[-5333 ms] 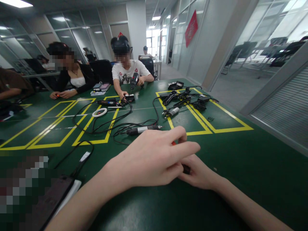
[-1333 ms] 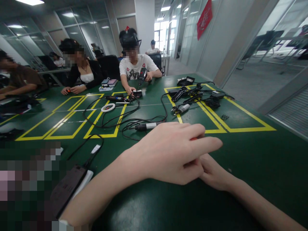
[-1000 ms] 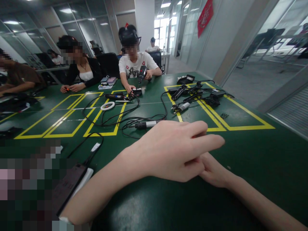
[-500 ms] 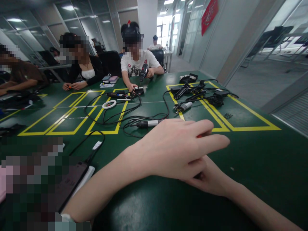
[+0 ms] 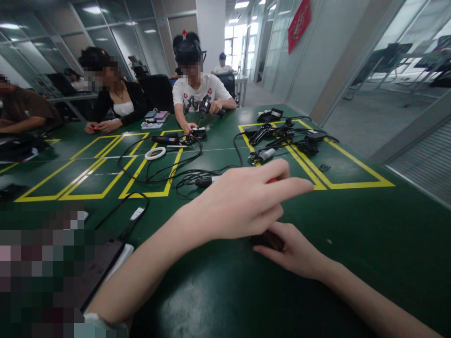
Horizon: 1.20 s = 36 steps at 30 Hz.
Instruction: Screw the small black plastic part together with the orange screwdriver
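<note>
My left hand [image 5: 243, 202] hovers above the green table [image 5: 369, 244], fingers curled round a small tool of which only a red tip [image 5: 272, 180] shows, the index finger stretched to the right. Beneath it my right hand [image 5: 292, 251] rests on the table, fingers pinched on a small dark object [image 5: 266, 240] that is mostly hidden. The left hand covers part of the right.
Black cables [image 5: 165, 169], a white ring [image 5: 155, 153] and a dark pen-shaped tool [image 5: 206, 181] lie among yellow taped boxes. More tools and cords [image 5: 282, 138] sit at the right. A dark device [image 5: 102, 270] lies near left. Other people sit across the table.
My left hand has risen and drawn slightly left, uncovering more of my right hand and the dark object under it. The view shifted a little.
</note>
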{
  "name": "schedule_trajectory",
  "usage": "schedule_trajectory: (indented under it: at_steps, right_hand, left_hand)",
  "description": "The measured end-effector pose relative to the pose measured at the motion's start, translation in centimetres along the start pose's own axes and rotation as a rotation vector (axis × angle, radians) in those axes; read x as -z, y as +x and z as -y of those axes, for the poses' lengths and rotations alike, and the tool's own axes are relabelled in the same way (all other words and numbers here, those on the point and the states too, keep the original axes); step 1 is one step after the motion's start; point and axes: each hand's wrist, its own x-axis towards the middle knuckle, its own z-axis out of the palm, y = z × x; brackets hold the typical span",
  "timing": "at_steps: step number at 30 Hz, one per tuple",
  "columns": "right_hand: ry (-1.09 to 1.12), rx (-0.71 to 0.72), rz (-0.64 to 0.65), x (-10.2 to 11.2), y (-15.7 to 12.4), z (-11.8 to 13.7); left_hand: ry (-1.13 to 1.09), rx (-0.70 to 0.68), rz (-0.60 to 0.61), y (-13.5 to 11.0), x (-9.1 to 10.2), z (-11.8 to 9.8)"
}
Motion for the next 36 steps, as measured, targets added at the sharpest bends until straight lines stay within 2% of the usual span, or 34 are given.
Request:
schedule_trajectory:
  at_steps: [3,10,19,24,29,32,36]
  right_hand:
    - [0.083,-0.086,0.038,0.2,0.0,0.3]
    - [0.380,-0.338,0.047,0.6,-0.1,1.5]
    - [0.136,-0.357,-0.146,0.6,0.2,1.7]
    - [0.143,-0.423,-0.250,0.8,0.3,1.4]
    - [-0.002,-0.364,-0.291,1.0,0.2,1.5]
    - [0.047,-0.397,-0.263,0.8,0.3,1.6]
    - [0.271,-0.519,-0.245,0.8,0.6,1.6]
  left_hand:
    - [-0.001,0.086,-0.051,-0.4,0.3,1.0]
    - [0.019,0.237,0.132,-0.6,0.6,2.2]
    - [-0.014,0.251,0.228,-0.5,0.3,2.3]
    - [-0.029,0.265,0.249,-0.5,0.3,2.1]
    - [-0.037,0.257,0.264,-0.4,0.2,2.0]
    - [-0.037,0.252,0.264,-0.4,0.2,2.0]
    - [-0.040,0.248,0.267,-0.4,0.2,1.9]
